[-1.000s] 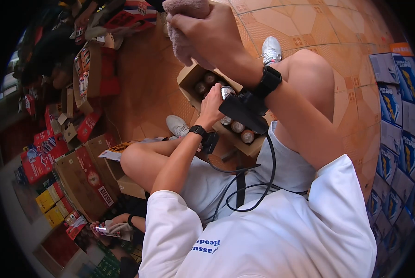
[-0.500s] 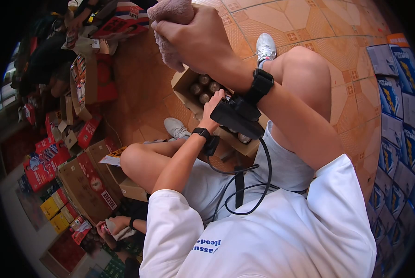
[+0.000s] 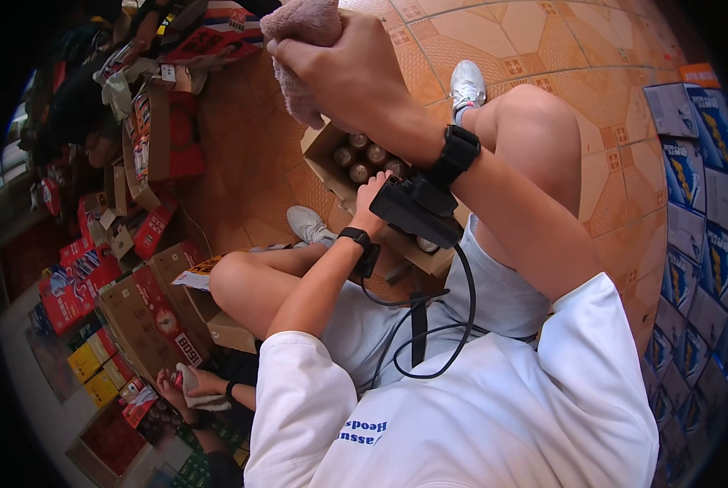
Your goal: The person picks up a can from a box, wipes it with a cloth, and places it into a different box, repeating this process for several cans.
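My right hand point(image 3: 352, 69) is raised high in front of me, its fingers wrapped round a folded pinkish towel point(image 3: 303, 24). Lower down, my left hand point(image 3: 370, 201) reaches into an open cardboard box point(image 3: 318, 151) between my legs. Its fingers are bent together beside the round brown tops of several bottles or jars point(image 3: 360, 172). A black wrist device point(image 3: 415, 210) covers part of that hand, so what it grips is hidden.
Printed blue-and-white cartons point(image 3: 717, 122) are stacked at the right. Red boxes point(image 3: 79, 281) and brown cartons point(image 3: 140, 333) crowd the left. Another person's hands point(image 3: 205, 382) hold a cloth at lower left. A black cable point(image 3: 471, 301) loops over my lap.
My left fingers have drawn back slightly, showing more of a round top beside them. My right hand with the towel has barely moved. The other person's hands have shifted a little.
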The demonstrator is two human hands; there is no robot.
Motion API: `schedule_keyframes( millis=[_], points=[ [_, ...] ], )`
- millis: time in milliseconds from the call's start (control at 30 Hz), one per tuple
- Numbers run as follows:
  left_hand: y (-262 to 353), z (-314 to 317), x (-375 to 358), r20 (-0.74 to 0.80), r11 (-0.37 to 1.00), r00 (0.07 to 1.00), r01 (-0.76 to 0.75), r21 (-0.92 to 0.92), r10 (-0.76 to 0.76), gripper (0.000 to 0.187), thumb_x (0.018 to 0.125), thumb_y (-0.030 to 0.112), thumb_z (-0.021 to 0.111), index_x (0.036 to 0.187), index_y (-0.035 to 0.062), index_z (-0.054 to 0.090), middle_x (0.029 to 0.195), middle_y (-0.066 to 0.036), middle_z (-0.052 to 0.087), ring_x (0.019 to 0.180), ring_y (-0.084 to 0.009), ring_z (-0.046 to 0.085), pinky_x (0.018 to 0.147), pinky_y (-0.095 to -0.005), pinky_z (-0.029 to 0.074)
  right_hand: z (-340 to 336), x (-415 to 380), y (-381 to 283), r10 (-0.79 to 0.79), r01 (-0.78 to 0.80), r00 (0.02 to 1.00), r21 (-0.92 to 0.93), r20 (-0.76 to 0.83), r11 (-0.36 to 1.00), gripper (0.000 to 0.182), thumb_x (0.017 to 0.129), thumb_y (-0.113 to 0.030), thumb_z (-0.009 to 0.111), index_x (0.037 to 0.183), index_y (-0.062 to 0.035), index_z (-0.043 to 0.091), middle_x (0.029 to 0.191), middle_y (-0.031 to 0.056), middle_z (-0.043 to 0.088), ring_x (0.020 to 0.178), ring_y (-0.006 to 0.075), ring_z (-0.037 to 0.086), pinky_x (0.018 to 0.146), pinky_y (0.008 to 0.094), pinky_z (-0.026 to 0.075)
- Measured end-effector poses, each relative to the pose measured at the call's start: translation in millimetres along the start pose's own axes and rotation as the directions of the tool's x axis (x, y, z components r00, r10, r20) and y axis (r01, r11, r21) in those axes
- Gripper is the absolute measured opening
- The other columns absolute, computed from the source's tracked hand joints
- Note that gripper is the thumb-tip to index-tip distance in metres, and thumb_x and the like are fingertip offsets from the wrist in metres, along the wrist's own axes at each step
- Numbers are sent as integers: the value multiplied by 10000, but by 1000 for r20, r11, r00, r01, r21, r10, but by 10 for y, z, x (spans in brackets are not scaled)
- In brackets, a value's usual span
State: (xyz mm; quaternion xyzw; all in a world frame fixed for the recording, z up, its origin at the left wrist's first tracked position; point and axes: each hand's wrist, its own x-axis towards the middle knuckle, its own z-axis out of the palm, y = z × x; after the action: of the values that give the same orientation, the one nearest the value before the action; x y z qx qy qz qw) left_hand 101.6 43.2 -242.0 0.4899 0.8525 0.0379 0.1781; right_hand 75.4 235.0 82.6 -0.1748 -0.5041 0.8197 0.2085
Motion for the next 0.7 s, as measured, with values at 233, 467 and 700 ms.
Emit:
schedule_keyframes(
  millis=[233,467,700],
  points=[
    [-3,18,29,87,996,992,-85,-20,87,278,804,263,688,976,46,715,989,-161,703,938,-327,680,765,-424,555,-12,-7,41,16,-16,1000,18,16,1000,242,943,-148,676,747,-6,668,609,16,624,493,108,596,421,287,417],
    [12,62,36,81,997,994,-71,4,70,221,780,255,691,872,58,731,906,-150,715,925,-329,679,754,-422,544,-21,-14,21,19,-19,999,7,38,1000,230,942,-144,668,760,-4,670,613,22,630,494,110,596,426,288,418],
    [17,149,53,131,985,983,-139,98,126,191,775,265,694,819,89,755,878,-141,721,889,-321,670,746,-411,528,-20,-17,4,-4,4,1000,-19,14,1000,225,940,-137,668,764,2,672,616,24,631,496,106,594,427,288,416]
  ],
)
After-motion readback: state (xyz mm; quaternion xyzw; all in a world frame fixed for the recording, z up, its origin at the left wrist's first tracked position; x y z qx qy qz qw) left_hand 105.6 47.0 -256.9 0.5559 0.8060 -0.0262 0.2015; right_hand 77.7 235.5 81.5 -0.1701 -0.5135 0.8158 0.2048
